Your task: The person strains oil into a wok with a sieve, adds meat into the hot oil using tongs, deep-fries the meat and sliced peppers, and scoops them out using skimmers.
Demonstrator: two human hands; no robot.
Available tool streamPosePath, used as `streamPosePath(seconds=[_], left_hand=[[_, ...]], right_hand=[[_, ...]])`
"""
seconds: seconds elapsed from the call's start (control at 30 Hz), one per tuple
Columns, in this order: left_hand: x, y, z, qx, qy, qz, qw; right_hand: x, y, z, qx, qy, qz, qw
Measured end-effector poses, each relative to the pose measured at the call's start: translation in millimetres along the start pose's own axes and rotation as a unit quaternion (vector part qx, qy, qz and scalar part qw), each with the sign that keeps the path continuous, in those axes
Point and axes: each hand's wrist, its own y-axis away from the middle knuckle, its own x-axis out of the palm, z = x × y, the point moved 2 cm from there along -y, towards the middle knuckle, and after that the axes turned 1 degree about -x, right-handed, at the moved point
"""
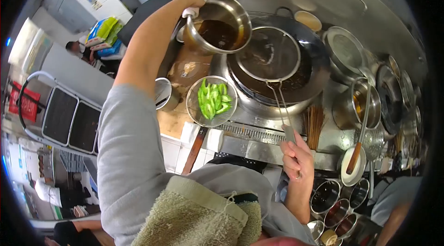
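Note:
A steel pot [221, 33] with dark brown liquid is in my left hand [192, 1], whose fingers grip its rim with a white cloth. The pot is tilted beside a large black wok [312, 68] on the stove. My right hand [297, 157] is closed round the handle of a round mesh strainer [269, 54], which lies over the wok. Dark liquid shows in the wok beneath the mesh. Left of the wok, a wooden-handled strainer [198, 118] holds green pepper pieces [213, 99].
A steel container [165, 95] stands left of the peppers. Right of the wok are a bamboo brush [314, 125], a pot with a ladle [340, 109] and a white bowl [354, 172]. Other people are at the lower right, lower left and upper left.

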Motion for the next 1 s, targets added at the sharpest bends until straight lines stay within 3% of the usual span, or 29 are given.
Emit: streamPosePath(seconds=[0.07,0.13,0.2,0.27,0.4,0.6,0.77,0.87,0.93,1.0], left_hand=[[12.7,-0.1,25.7,-0.026,0.046,0.006,0.999],[28.3,4.3,49.4,-0.051,0.183,0.028,0.981],[38.6,13.6,69.4,-0.035,0.183,0.055,0.981],[62.4,15.5,93.7,-0.061,0.303,0.071,0.948],[115.4,7.9,139.5,-0.094,0.374,0.096,0.918],[164.3,34.6,184.5,-0.147,0.438,0.044,0.886],[208.1,31.1,221.3,-0.190,0.478,0.039,0.857],[193.4,79.0,214.3,-0.206,0.596,0.039,0.775],[235.8,71.0,237.8,-0.176,0.679,0.068,0.709],[257.0,75.6,250.4,-0.175,0.692,0.035,0.699]], right_hand=[[-2.3,-1.6,-2.0,0.001,0.009,-0.003,1.000],[-9.2,-4.5,-4.2,-0.017,-0.037,0.026,0.999],[-12.5,-4.9,-4.5,-0.013,-0.041,0.023,0.999],[-12.3,-3.1,-3.4,-0.026,-0.081,0.004,0.996],[-17.8,0.6,-0.1,-0.057,-0.063,0.022,0.996],[2.4,-7.5,-1.6,-0.094,0.000,-0.009,0.995],[42.2,-37.3,-17.2,-0.060,0.108,-0.014,0.992],[75.7,-65.3,-30.8,0.003,0.129,0.035,0.991],[95.2,-90.2,-46.6,0.019,0.127,0.079,0.989],[103.5,-117.4,-65.9,0.042,0.118,0.102,0.987]])
